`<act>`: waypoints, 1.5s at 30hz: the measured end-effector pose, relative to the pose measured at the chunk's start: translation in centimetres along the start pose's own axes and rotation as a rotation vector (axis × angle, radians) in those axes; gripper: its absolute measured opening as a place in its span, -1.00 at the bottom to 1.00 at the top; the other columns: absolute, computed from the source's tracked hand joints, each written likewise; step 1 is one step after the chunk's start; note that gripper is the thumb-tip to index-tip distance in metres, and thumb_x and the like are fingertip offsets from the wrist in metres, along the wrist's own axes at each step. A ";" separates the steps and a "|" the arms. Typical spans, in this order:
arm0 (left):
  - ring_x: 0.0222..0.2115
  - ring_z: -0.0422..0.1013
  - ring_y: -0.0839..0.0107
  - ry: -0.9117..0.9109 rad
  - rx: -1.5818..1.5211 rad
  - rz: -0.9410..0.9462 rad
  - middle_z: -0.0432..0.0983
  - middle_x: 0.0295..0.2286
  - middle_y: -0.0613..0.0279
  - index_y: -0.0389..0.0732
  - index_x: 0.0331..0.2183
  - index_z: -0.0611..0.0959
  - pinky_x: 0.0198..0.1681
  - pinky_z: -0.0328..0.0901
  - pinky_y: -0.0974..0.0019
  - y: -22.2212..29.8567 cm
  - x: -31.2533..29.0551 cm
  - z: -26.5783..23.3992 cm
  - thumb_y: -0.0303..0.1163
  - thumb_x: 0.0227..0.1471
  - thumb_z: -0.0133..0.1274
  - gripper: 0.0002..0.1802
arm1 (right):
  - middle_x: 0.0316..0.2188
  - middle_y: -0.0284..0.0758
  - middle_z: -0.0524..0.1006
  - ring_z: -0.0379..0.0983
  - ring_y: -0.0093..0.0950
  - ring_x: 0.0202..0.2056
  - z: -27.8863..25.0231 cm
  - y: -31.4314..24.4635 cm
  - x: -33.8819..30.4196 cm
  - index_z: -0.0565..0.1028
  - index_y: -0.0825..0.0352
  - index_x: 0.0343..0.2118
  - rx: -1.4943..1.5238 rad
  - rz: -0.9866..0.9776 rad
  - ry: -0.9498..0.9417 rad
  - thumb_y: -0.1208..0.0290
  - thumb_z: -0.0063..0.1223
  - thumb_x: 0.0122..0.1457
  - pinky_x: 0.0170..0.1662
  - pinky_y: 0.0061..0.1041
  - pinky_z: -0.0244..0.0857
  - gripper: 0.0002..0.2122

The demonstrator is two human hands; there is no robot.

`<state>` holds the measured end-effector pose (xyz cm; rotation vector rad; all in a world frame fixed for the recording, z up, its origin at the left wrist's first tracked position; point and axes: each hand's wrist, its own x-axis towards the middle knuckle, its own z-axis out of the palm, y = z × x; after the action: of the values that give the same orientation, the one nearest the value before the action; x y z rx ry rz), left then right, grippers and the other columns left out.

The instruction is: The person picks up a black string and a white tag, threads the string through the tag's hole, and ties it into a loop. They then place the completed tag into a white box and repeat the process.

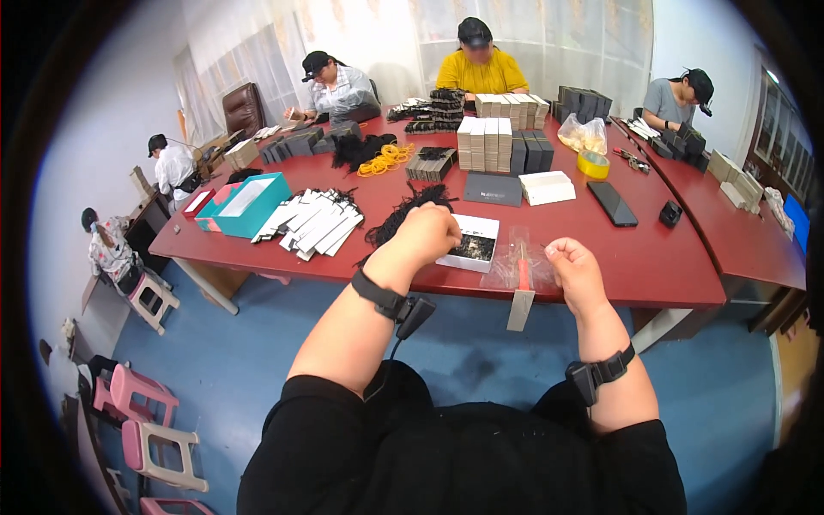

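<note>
1. Left hand (427,230): it rests at the near edge of the red table (669,266), fingers curled shut into a loose fist. It lies against the left edge of a small white open box (472,245) with dark contents; whether anything sits inside the fist cannot be told.
2. Right hand (573,264): fingers closed in a pinch, just at 3 o'clock of a clear plastic bag (515,262). What they pinch is too small to tell.
3. The clear plastic bag lies at the near table edge between the two hands, touching the white box's right side. A red item shows through it, and a pale card tag (520,309) hangs from it over the edge.
4. A heap of black strings (403,210) lies at 11 o'clock of the left hand.
5. A spread of white cards (311,223) lies at 9 o'clock of the left hand, and a teal open box (251,204) just beyond them.
6. At 12 o'clock of the right hand: a dark flat folder (493,189) and a white flat box (547,187). A black phone (612,203) lies at 1 o'clock, and a yellow tape roll (593,164) farther back.
7. Stacks of white and grey boxes (502,144) stand mid-table.
8. Other people sit at the far side.
</note>
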<state>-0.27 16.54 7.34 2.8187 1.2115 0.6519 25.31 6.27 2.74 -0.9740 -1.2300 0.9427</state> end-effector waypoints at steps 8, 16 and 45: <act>-0.42 0.48 0.16 -0.304 0.027 -0.273 0.55 -0.53 0.09 -0.08 -0.49 0.70 -0.30 0.36 0.20 -0.2 0.9 1.0 -0.32 -0.27 0.21 -0.85 | -0.70 -0.62 0.24 0.03 -0.81 -0.69 -0.8 1.1 0.4 0.40 0.26 -0.47 0.090 0.071 -0.053 0.44 0.00 0.14 -0.64 -0.76 -0.11 -0.92; -0.47 0.46 0.13 0.102 -0.077 -0.111 0.53 -0.54 0.07 -0.23 -0.51 0.67 -0.34 0.34 0.21 -0.8 -1.1 2.1 -0.37 -0.19 0.15 -0.85 | -0.68 -0.61 0.27 0.06 -0.81 -0.68 -0.8 0.3 -0.2 0.42 0.27 -0.46 0.065 0.076 -0.045 0.45 0.01 0.13 -0.63 -0.77 -0.07 -0.93; -0.44 0.38 0.46 0.598 -0.486 -0.199 0.44 -0.53 0.28 -0.26 -0.45 0.65 -0.32 0.26 0.45 1.3 -3.0 3.0 -0.49 -0.12 0.15 -0.92 | -0.64 -0.57 0.36 0.12 -0.80 -0.65 -0.7 1.2 -0.3 0.45 0.28 -0.46 0.022 0.079 -0.029 0.45 0.05 0.11 -0.61 -0.76 -0.01 -0.94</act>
<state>-0.06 14.03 3.71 2.1300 1.1513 1.5889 25.94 6.34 1.43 -1.0006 -1.2103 1.0338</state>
